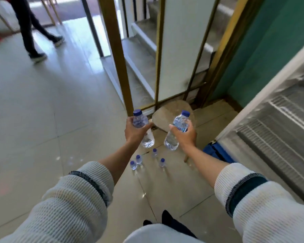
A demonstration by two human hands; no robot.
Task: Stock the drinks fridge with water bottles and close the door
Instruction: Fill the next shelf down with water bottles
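Observation:
My left hand (133, 131) grips a clear water bottle (142, 123) with a blue cap, held upright above the floor. My right hand (185, 133) grips a second blue-capped water bottle (177, 128), tilted slightly. Below them several more small bottles (138, 159) stand on the tiled floor. The drinks fridge (277, 123) is at the right with its door open, and its wire shelves (288, 109) show no bottles on them.
A small wooden stool (172, 114) stands just beyond the bottles. A blue object (218, 152) lies at the fridge's base. A gold-framed partition (158, 55) and steps are ahead. Another person (32, 30) walks across the floor at the far left.

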